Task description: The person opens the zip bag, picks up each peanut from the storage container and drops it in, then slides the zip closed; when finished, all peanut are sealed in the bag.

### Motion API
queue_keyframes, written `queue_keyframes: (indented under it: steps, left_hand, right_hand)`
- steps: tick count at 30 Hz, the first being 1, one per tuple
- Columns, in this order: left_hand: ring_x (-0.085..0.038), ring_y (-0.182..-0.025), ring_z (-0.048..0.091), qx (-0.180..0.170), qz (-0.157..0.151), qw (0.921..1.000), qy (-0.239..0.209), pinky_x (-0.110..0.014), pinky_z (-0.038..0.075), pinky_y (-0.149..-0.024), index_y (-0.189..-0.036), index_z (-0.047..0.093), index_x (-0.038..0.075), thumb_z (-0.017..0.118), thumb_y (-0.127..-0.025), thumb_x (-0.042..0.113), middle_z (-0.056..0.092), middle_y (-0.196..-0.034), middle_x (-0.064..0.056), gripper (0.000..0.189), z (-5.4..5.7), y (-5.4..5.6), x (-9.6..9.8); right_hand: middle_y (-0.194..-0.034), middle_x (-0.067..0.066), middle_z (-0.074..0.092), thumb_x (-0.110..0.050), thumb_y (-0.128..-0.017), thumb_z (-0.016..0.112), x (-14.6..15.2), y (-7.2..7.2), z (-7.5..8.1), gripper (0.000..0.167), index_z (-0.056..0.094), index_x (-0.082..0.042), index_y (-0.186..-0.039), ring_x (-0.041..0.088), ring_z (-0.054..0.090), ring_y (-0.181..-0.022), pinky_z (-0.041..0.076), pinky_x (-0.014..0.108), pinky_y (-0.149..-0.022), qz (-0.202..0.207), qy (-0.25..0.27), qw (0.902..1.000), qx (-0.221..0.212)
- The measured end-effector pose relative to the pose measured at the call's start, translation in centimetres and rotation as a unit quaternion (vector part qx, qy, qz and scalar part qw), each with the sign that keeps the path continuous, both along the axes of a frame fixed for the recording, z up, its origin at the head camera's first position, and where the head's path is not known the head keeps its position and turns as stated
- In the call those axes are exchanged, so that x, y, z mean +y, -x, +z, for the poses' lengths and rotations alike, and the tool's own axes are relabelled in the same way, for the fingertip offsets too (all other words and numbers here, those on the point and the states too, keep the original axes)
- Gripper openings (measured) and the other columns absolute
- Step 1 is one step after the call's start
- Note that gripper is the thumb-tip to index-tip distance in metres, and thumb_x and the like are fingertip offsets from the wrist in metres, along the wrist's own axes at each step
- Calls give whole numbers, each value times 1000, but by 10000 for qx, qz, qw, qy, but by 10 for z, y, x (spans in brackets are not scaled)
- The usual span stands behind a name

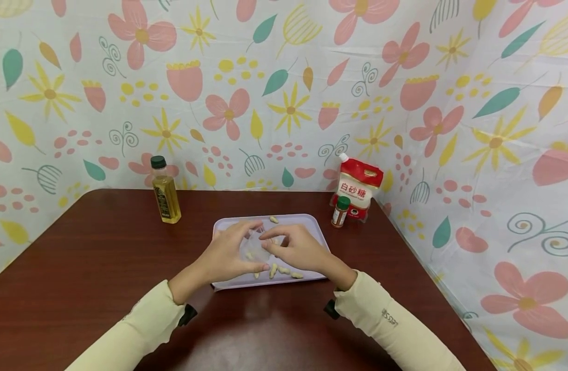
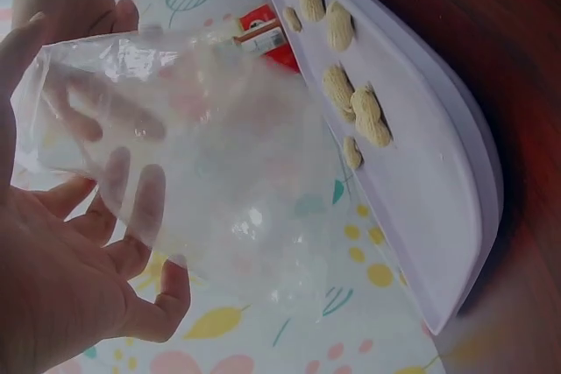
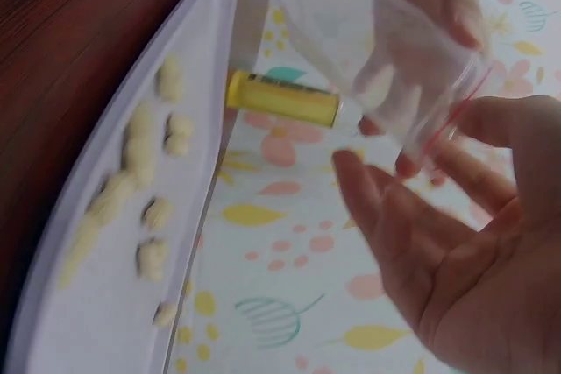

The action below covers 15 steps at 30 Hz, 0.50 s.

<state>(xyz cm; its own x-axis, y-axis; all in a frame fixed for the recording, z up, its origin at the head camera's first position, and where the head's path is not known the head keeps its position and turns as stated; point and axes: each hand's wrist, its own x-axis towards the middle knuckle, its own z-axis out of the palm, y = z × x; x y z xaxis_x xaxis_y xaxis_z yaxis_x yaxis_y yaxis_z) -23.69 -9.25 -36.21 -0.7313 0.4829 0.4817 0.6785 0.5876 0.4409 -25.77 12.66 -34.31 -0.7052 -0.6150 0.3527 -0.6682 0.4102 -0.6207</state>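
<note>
cream sleeves [image 1: 395,330] come in nearest to us, both forearms low over the dark wooden table [image 1: 103,268], and up ahead of them the two hands meet over a lilac tray [image 1: 316,232]. the left hand [image 1: 233,255] has a clear plastic bag [image 1: 256,247] in its grip, fingers curled round the bag's side, thumb up along the top edge. from the left wrist view you see those fingers [image 2: 145,208] right through the film, the bag [image 2: 219,181] hanging crumpled and see-through above the tray [image 2: 438,208]. the right hand [image 1: 297,250] is on the bag too, pinching its mouth edge between thumb and fingertips; the right wrist view shows the red zip strip of the bag [image 3: 403,76] sitting at those fingertips [image 3: 412,159], with the palm turned open below. so the bag is held up between both hands, above the middle of the tray, not resting on it.

just under the grip, peanuts [image 1: 284,270] in their shells lie scattered on the tray, most along the near edge below the right hand, one lone shell [image 1: 274,219] beyond the hands at the far edge. off past the left hand stands an oil bottle [image 1: 165,191] with a dark cap. out beyond the right hand, a small spice jar [image 1: 340,212] stands touching a red and white sugar bag [image 1: 359,186] propped by the flowery backdrop [image 1: 284,77].
</note>
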Motion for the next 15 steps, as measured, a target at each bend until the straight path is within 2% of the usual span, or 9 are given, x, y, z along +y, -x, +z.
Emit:
queue_keyframes:
  steps: [3,6,10,15]
  left_hand:
    - [-17,-114,56,-17,-54,10000,-11,-58,39,-88,-142,52,12,83,-77,47,55,-137,1,80,-1,-1,1]
    - [-17,-118,55,7,-102,9999,47,-57,42,-87,-141,55,13,80,-79,47,55,-136,2,75,-1,-1,0]
    - [-18,-110,58,-39,-89,9998,174,-55,42,-83,-142,54,10,81,-78,49,55,-135,2,79,-1,-1,0]
    - [-15,-105,56,-235,45,9987,445,-55,41,-82,-149,44,8,81,-74,56,51,-140,-2,96,-1,-1,-1]
  right_hand:
    - [-110,1,73,-16,-91,70,-7,0,5,21,76,-11,-110,8,65,-66,52,26,-59,-156,-368,9992,90]
    - [-111,3,73,-11,-85,74,-10,1,10,26,75,-9,-111,8,66,-66,51,25,-58,-134,-517,9986,-10]
    - [-119,6,69,-18,-80,83,-10,2,13,48,69,-6,-124,9,67,-66,52,24,-62,-35,-725,9969,-310]
    - [-130,7,64,-25,-73,89,-12,2,13,70,61,-7,-135,9,68,-73,53,25,-66,11,-958,9940,-525]
